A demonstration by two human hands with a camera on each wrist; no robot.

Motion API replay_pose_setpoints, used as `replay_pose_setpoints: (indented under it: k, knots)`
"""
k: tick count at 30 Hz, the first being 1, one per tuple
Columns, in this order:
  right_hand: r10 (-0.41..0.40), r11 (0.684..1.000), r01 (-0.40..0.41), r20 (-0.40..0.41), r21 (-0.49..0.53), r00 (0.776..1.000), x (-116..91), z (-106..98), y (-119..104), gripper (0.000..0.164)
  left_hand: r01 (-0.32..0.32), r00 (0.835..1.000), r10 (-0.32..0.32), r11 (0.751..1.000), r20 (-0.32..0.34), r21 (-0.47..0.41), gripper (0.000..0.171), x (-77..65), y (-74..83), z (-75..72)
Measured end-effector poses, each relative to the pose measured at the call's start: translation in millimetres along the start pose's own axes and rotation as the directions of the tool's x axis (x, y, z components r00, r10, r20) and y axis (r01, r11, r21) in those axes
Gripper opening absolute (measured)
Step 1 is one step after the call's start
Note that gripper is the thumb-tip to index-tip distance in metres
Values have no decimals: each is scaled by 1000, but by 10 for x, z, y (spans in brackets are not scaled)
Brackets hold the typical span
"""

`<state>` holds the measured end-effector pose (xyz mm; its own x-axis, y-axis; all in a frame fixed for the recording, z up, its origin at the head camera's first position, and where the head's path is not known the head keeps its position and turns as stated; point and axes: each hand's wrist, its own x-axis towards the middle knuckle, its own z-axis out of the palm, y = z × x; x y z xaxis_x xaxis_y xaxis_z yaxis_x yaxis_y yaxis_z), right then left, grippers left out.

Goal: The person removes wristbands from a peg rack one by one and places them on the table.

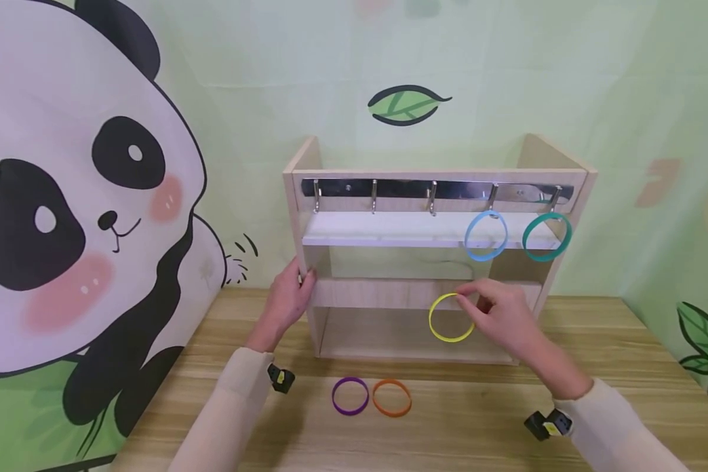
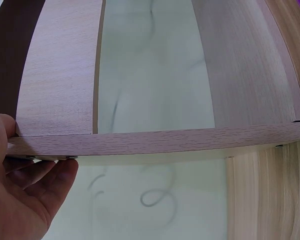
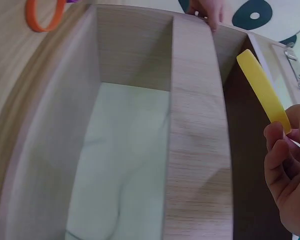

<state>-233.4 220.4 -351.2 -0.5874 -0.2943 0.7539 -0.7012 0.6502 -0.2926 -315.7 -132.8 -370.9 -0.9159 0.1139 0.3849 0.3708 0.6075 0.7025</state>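
OK, ylw ring [image 3: 263,91] in R hand [image 1: 503,316]

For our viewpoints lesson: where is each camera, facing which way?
Head: head-worn, facing forward and down at the wooden shelf; left hand, right hand, sleeves show.
Left wrist: wrist-worn, facing the shelf's side panel; left hand shows.
Right wrist: wrist-worn, facing across the shelf; both hands show.
Head and right wrist share the yellow ring.

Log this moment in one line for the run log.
left hand: grips shelf side | right hand: pinches yellow ring | on hooks: light-blue ring, teal ring | on tabletop: purple ring, orange ring
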Motion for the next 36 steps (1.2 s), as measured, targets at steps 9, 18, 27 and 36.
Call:
replay_pose_setpoints:
  k: [9,18,27,36]
  knots:
    - [11,1000,-14,86,27,996,-207,143,83,10,7,1000,-7,1000,4,1,40,-1,2,5]
    - [30,998,-37,124,54,992,-415,297,138,11,18,1000,-18,1000,11,-1,41,-2,4,6]
    - [50,994,-68,188,91,981,-583,436,157,12,8,1000,-8,1000,6,3,41,-2,-4,9]
    - [52,994,-71,220,80,974,-720,530,160,15,17,1000,-17,1000,19,-7,42,4,-7,6]
